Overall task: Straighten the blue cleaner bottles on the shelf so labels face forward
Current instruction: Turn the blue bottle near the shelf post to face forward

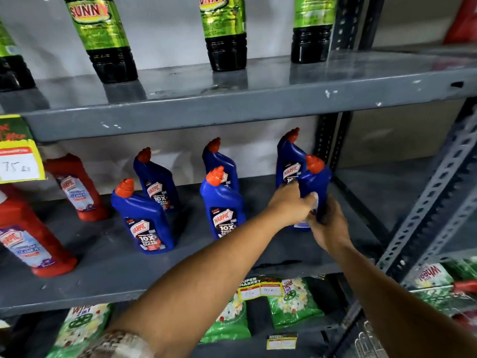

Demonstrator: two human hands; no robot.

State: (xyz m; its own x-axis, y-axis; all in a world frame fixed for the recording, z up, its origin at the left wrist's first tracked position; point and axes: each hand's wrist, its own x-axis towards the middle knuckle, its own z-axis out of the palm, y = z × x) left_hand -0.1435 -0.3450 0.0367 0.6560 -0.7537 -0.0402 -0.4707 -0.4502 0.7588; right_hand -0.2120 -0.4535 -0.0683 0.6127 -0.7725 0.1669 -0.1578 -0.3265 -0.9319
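Observation:
Several blue cleaner bottles with orange caps stand on the grey middle shelf (103,267). My left hand (291,202) and my right hand (327,226) both grip the front right bottle (316,182), whose label is turned away from me. Behind it stands a blue bottle (289,161) with its label forward. The front middle bottle (223,205) and the front left bottle (143,218) show their labels. Two more blue bottles, the back left bottle (154,177) and the back middle bottle (219,161), stand in the rear row.
Red cleaner bottles (31,236) stand at the shelf's left. Dark bottles with green labels (108,40) line the upper shelf. Green detergent packets (291,303) lie below. A perforated metal upright (428,210) rises at the right. A yellow price tag (18,161) hangs at the left.

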